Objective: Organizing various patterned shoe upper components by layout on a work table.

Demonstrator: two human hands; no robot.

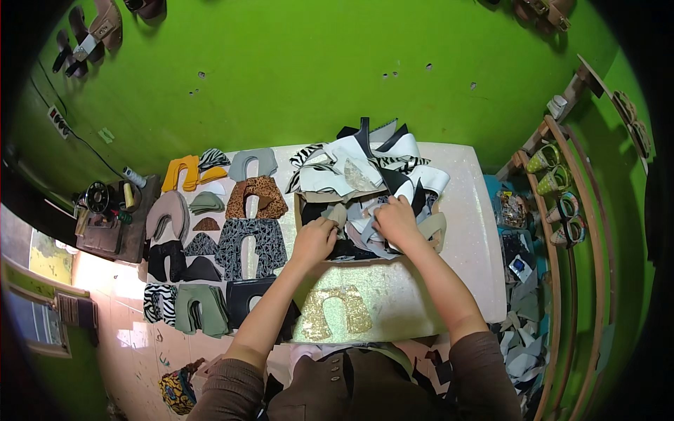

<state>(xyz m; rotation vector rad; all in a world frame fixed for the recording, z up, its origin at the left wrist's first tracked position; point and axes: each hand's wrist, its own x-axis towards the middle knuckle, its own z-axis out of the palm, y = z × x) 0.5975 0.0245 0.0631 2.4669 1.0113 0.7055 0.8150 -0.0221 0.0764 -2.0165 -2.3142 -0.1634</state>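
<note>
A cardboard box (361, 259) on the table holds a heap of material scraps (344, 168) in white, black, grey, beige and zebra print. Both hands are inside its near half. My left hand (316, 241) bends its fingers around a beige scrap (338, 214) at the left. Farther right, my right hand (397, 221) has its fingers closed among grey and pinkish scraps; its fingertips are partly hidden. In front of the box lies a gold glittery U-shaped cut piece (337, 313), touched by neither hand.
Stacks of cut U-shaped pieces line the table's left side: mustard (181, 174), leopard print (256, 198), patterned grey (251, 247) and green (201, 309). A sewing machine (98, 200) stands at far left. At right, a wooden rack (554, 210) carries sandals; scraps (523, 351) lie below.
</note>
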